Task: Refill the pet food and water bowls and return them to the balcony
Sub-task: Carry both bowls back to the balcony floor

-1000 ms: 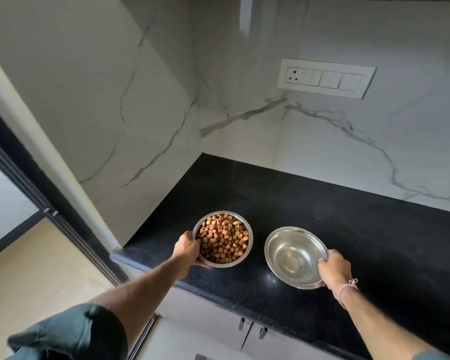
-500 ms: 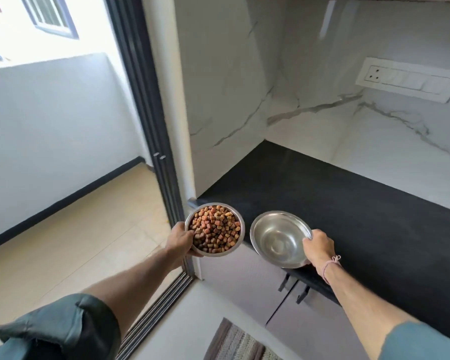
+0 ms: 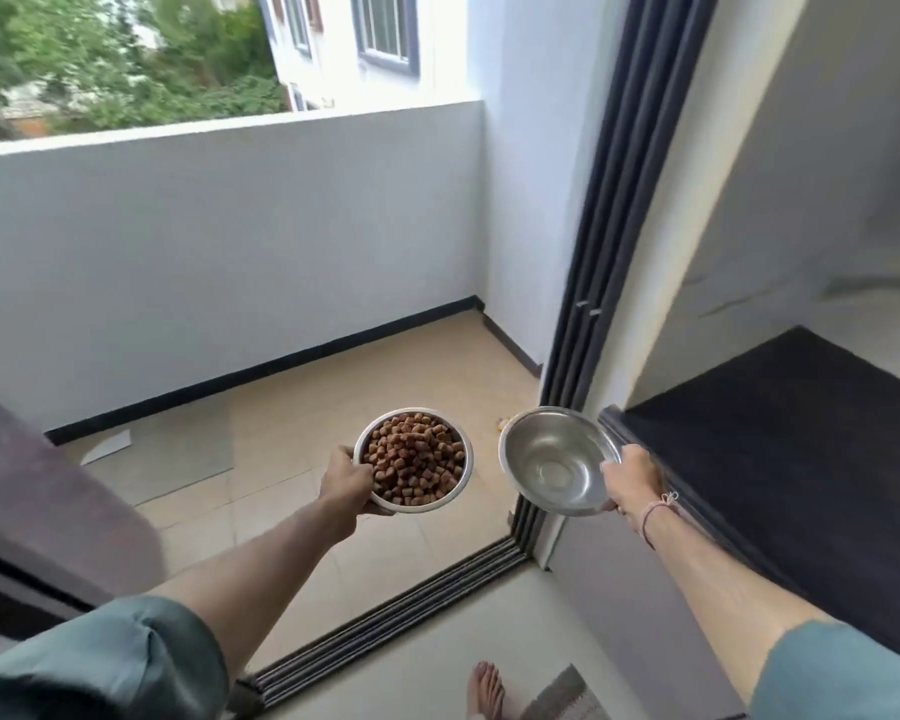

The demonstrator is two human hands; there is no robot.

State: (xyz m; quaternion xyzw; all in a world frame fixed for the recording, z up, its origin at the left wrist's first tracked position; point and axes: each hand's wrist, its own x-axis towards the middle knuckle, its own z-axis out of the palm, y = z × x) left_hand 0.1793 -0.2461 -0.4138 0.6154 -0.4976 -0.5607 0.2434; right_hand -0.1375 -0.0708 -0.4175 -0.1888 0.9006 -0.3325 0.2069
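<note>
Head view, items as you hold them:

1. Your left hand (image 3: 346, 483): grip closed on the near-left rim of the food bowl (image 3: 414, 459), fingers under it, thumb on the rim. The steel bowl is held level in the air above the balcony floor (image 3: 302, 387) and is filled nearly to the brim with brown kibble (image 3: 411, 462).

2. Your right hand (image 3: 632, 478): grip closed on the right rim of the water bowl (image 3: 557, 459), thumb on the rim's edge. This steel bowl is tilted with its opening toward you; a shallow pool seems to sit at the bottom, though you cannot tell how much. It hangs in front of the dark door frame (image 3: 593, 304), just beside the food bowl and not touching it.

3. Table (image 3: 801, 433): black top, to your right, its corner just behind the water bowl.

4. Sliding door track (image 3: 385, 621): dark ridged strip on the floor below your arms, between the indoor tiles and the balcony floor.

5. Balcony wall (image 3: 219, 252): white, with a black skirting at its foot; trees and a neighbouring building show above it.

6. Flat grey mat (image 3: 178, 454) on the balcony floor, left of the food bowl.

7. Your bare foot (image 3: 484, 688) on the indoor floor, beside a rug's edge (image 3: 567, 693).
</note>
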